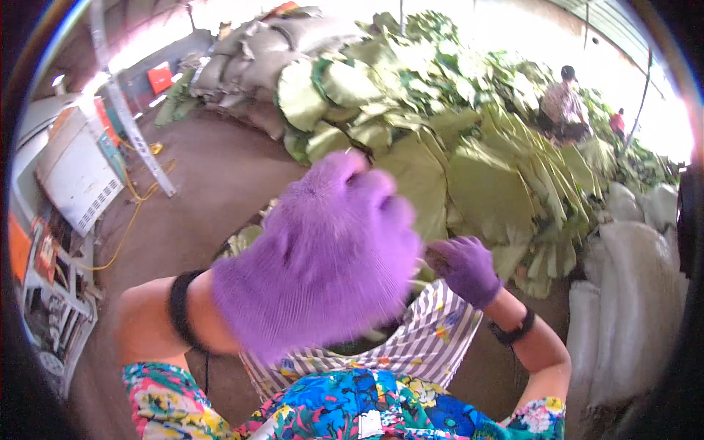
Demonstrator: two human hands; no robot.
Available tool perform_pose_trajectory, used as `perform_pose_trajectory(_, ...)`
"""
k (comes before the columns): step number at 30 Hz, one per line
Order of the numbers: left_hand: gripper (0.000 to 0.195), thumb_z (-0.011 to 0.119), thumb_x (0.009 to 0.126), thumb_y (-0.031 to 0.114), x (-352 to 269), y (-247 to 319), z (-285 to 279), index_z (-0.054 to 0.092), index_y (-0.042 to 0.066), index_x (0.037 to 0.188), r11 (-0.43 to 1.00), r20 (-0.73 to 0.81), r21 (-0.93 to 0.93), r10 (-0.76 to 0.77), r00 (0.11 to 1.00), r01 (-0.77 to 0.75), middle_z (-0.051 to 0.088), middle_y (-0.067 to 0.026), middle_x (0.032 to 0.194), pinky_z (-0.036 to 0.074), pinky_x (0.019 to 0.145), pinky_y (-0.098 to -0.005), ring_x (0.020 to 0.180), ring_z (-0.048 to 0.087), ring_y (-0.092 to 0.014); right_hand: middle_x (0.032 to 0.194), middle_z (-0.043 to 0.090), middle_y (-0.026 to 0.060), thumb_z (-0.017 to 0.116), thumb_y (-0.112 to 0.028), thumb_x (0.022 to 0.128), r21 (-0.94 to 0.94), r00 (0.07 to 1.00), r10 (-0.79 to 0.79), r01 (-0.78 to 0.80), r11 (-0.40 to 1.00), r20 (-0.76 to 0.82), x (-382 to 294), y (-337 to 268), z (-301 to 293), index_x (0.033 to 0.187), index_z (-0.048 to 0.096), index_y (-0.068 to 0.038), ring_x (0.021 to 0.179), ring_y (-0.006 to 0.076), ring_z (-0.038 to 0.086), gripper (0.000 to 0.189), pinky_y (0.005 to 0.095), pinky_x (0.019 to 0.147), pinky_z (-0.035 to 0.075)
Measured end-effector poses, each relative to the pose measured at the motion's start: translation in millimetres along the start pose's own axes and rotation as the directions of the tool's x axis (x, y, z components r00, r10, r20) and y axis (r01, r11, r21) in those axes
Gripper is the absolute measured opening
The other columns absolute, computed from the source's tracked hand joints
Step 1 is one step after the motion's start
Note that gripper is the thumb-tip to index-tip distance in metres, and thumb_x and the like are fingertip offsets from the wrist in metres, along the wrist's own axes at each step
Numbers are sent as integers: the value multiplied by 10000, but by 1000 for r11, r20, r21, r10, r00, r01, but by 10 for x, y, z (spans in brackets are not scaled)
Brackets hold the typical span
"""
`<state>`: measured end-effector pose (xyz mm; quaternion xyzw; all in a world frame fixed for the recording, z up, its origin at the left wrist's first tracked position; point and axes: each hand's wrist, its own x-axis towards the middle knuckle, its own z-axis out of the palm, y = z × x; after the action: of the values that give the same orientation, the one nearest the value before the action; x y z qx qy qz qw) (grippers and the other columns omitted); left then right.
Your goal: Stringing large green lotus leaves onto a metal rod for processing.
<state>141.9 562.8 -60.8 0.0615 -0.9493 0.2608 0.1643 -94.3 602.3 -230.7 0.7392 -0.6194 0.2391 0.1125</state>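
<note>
My left hand [324, 253], in a purple knitted glove, is raised close to the camera with its back towards me. The fingers curl away, so whatever lies under the palm is hidden. Lower and to the right is my right hand [467, 269], also gloved, with bent fingers and dark fingertips; whether it grips anything is unclear. Beyond both hands lies a pile of large, pale green lotus leaves [489, 187], some folded and stacked. More leaf pieces [245, 239] show past the left glove. Striped, flower-printed cloth [440, 324] covers my lap.
Stuffed woven sacks [264, 49] are stacked at the back; whitish sacks [632, 308] stand at right. At left are a metal post [132, 115], a yellow cable [129, 225], a white metal panel [80, 170] and a metal frame [60, 313]. A person [564, 107] sits among the leaves.
</note>
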Motion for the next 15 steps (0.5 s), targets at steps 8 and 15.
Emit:
perform_pose_trajectory(8, 119, 548, 637, 127, 299, 464, -176, 527, 25, 693, 923, -85, -356, 124, 989, -146, 528, -80, 785, 439, 730, -324, 804, 520, -206, 710, 584, 77, 597, -252, 717, 84, 997, 57, -61, 995, 49, 140, 148, 444, 874, 580, -126, 679, 274, 554, 202, 381, 603, 420)
perform_pose_trajectory(15, 181, 552, 653, 138, 411, 515, 37, 511, 3, 767, 810, -98, -538, 212, 972, -231, 528, -85, 795, 444, 731, -312, 802, 519, -202, 740, 601, 70, 591, -257, 724, 91, 987, 149, -154, 984, 63, -117, 335, 514, 893, 578, -132, 687, 259, 567, 211, 383, 617, 423)
